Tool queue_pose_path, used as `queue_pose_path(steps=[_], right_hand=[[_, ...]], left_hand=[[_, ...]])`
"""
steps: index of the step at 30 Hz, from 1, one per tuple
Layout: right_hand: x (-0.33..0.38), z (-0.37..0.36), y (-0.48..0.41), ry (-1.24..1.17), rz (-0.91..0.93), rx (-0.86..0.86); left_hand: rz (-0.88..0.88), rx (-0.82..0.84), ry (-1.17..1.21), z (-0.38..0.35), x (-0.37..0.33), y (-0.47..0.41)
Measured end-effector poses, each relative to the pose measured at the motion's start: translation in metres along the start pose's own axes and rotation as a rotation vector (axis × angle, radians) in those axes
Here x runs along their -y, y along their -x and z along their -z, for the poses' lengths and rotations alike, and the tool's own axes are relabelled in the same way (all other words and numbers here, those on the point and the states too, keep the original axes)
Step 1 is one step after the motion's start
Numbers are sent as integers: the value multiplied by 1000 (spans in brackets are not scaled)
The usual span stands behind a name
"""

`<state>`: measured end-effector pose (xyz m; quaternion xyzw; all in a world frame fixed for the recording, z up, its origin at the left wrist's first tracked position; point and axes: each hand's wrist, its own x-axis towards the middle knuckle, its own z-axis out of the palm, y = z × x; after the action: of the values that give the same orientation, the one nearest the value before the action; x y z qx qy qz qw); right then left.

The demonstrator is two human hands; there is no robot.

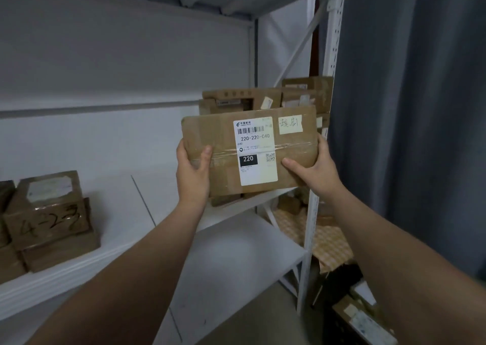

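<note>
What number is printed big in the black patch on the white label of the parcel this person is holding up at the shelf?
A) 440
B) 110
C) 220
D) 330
C: on the parcel, the white label has a black patch that reads 220 in white digits.

White shelf (pixel 123 208), taped boxes (pixel 50 223) at left

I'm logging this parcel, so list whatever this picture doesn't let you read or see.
Head view, white label: fine print too small, blurred.
Head view, left hand and right hand: fingers hidden behind the parcel.
Head view, box stack at left: cut by the frame edge.
</note>
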<state>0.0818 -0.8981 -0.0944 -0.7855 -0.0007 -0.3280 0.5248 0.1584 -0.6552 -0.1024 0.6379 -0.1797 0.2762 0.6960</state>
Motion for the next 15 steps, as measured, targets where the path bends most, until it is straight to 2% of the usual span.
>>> queue_pose_path(steps=[9,15], right_hand=[[-121,8,158,-79,-404,-263],[-171,57,239,-64,-629,-391]], left_hand=[[219,256,-241,-23,90,116],[384,493,-273,-64,124,196]])
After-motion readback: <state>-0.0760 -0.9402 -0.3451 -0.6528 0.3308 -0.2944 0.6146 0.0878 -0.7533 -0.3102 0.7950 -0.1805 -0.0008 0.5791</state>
